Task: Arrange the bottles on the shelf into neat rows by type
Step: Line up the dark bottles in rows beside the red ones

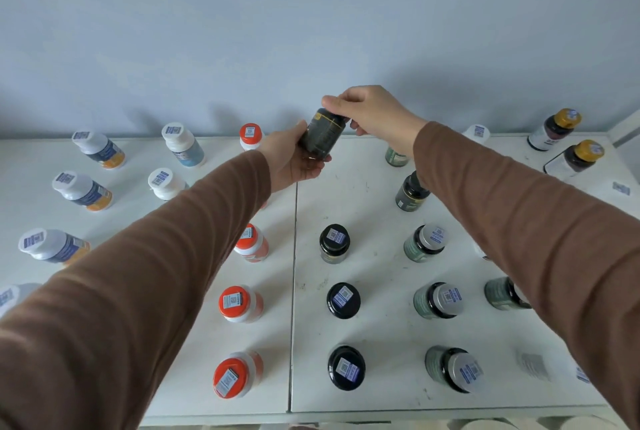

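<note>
Fingers of the right hand (370,111) pinch the cap end of a dark bottle with a gold-lined label (323,133), while the left hand (291,159) cups its base from below with fingers curled around it, holding it tilted in the air above the far middle of the white shelf (363,183). It looks like a small rigid supplement bottle, probably light and smooth-sided, so gripping around the body seems safer than the cap alone. Black-capped bottles (343,299) stand in a column nearer the camera.
</note>
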